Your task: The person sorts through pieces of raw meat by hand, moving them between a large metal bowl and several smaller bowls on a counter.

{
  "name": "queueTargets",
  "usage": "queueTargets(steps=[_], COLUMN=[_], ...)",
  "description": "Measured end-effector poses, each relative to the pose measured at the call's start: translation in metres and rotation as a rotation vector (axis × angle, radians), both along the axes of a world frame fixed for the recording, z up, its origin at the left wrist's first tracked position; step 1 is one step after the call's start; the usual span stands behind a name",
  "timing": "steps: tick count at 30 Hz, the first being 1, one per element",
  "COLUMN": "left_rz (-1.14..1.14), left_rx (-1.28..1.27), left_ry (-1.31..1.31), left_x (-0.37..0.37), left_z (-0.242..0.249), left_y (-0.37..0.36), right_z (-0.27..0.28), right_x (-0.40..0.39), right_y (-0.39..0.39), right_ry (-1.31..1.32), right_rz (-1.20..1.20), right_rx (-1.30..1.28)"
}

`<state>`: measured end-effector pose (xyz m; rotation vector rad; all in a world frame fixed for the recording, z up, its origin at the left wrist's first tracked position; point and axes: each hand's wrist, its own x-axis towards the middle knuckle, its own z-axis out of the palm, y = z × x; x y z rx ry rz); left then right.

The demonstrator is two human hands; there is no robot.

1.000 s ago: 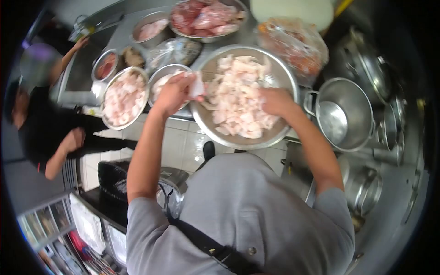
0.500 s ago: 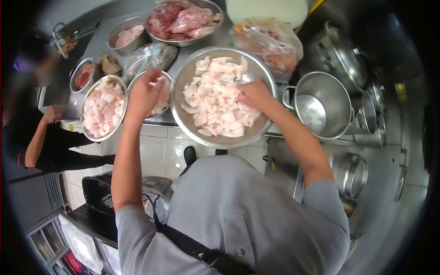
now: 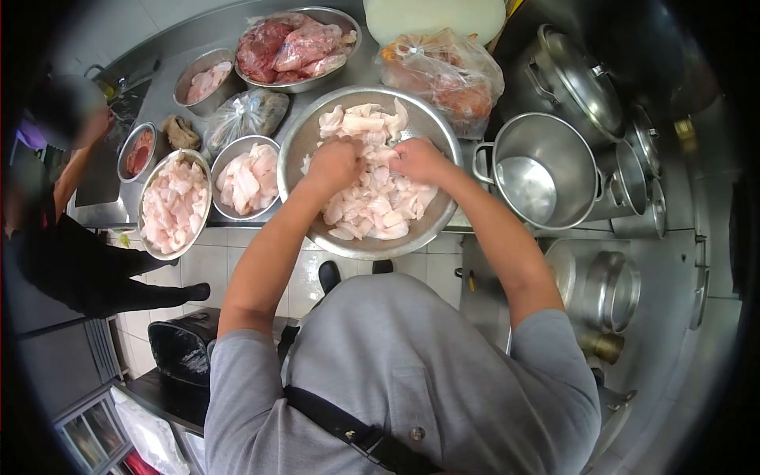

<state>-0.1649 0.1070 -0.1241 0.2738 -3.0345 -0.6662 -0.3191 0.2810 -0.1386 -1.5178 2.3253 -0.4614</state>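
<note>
Pale raw meat pieces point(image 3: 380, 204) are heaped in a wide perforated metal bowl point(image 3: 297, 146) in front of me. My left hand point(image 3: 336, 165) reaches into the heap with its fingers curled; what they hold is hidden. Close to its right, my right hand point(image 3: 418, 161) has its fingers closed on a meat piece at the heap's middle. Left of the bowl sits a small metal bowl point(image 3: 248, 180) of larger pale pieces. Beside that, an oval metal dish point(image 3: 174, 204) is full of similar cut pieces.
Behind stand a bowl of red meat point(image 3: 297, 47), a knotted plastic bag point(image 3: 247, 123) and a large bag of orange-tinted food point(image 3: 443, 77). An empty pot point(image 3: 546, 170) stands at right, near a lidded pot point(image 3: 582, 83). A person in dark clothes point(image 3: 71, 245) is at far left.
My left hand has moved right, from above the small bowl into the perforated bowl beside my right hand. The view has shifted slightly. The person at left has raised an arm.
</note>
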Motion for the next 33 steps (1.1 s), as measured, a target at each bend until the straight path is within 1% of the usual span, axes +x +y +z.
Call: queueTargets(steps=[1,2,3,4,5,6,7,8,9,10,11,12,13,14,15,17,18,19,20,21,23,24,26,28,29,30,31,32,33], left_rz=[0.058,0.064,0.028,-0.009,-0.001,0.058,0.117,0.125,0.149,0.167,0.159,0.236,0.32,0.304,0.301,0.327,0.356,0.384,0.411,0.436,0.43,0.431,0.553,0.573,0.592,0.459,0.27,0.266,0.025], left_rx=[0.061,0.056,-0.023,-0.102,-0.104,0.289,0.683,0.686,0.972,1.257,1.263,1.491,1.718,1.796,1.802,1.882,1.793,1.705,1.559,1.41,1.09,1.089,0.255,0.287,0.315,0.216,0.361,0.519,0.581], left_ry=[-0.046,-0.046,0.148,0.34,0.338,0.279,0.213,0.211,0.133,0.047,0.04,0.091,0.14,0.168,0.162,0.19,0.238,0.284,0.251,0.218,0.235,0.234,0.211,0.239,0.269,0.284,0.3,0.028,0.092], left_x=[0.001,0.001,0.002,0.003,0.004,0.01,0.013,0.012,0.008,0.005,0.005,0.006,0.009,0.014,0.02,0.036,0.047,0.058,0.068,0.079,0.106,0.117,0.131,0.124,0.116,0.106,0.093,0.079,0.062], left_z=[0.006,-0.004,-0.008,-0.012,-0.019,0.012,0.029,0.026,0.022,0.021,0.019,0.02,0.02,0.02,0.021,0.027,0.042,0.06,0.07,0.076,0.075,0.073,0.069,0.07,0.071,0.075,0.05,0.084,0.034], left_y=[-0.006,-0.014,-0.019,-0.022,-0.021,-0.006,0.005,0.008,0.01,0.012,0.014,0.017,0.019,0.018,0.013,0.002,-0.002,-0.008,-0.019,-0.033,-0.064,-0.076,-0.089,-0.079,-0.068,-0.046,-0.035,0.002,0.013], right_z=[0.007,0.013,0.01,0.005,0.001,-0.003,-0.007,-0.01,-0.006,0.005,0.017,0.029,0.042,0.053,0.062,0.071,0.064,0.059,0.055,0.051,0.043,0.04,0.044,0.048,0.05,0.051,0.051,0.052,0.053], right_x=[-0.001,-0.001,-0.004,-0.008,-0.011,-0.014,-0.015,-0.014,-0.011,-0.006,-0.003,-0.004,-0.007,-0.009,-0.006,0.009,0.016,0.025,0.031,0.035,0.039,0.039,0.038,0.033,0.029,0.025,0.019,0.01,0.003], right_y=[-0.002,-0.005,-0.006,-0.003,-0.002,-0.003,-0.003,-0.003,-0.005,-0.008,-0.005,-0.001,0.003,0.005,0.008,0.019,0.034,0.04,0.043,0.045,0.046,0.045,0.041,0.038,0.037,0.037,0.038,0.039,0.037], right_ry=[-0.119,-0.238,-0.239,-0.441,-0.645,-0.646,-0.711,-0.776,-0.776,-0.881,-0.986,-0.987,-0.763,-0.535,-0.536,-0.086,-0.059,-0.061,0.041,0.144,0.176,0.21,0.26,0.308,0.36,0.409,0.406,0.312,0.218], right_rz=[-0.076,-0.15,-0.145,-0.158,-0.168,-0.159,-0.204,-0.251,-0.249,-0.208,-0.174,-0.19,-0.052,0.087,0.081,0.368,0.284,0.286,0.296,0.307,0.315,0.317,0.345,0.37,0.387,0.404,0.403,0.309,0.215], right_rx=[0.053,0.109,0.106,0.028,-0.049,-0.046,-0.082,-0.117,-0.113,-0.14,-0.169,-0.168,-0.062,0.045,0.049,0.555,0.529,0.534,0.541,0.546,0.509,0.469,0.476,0.489,0.455,0.422,0.428,0.324,0.217])
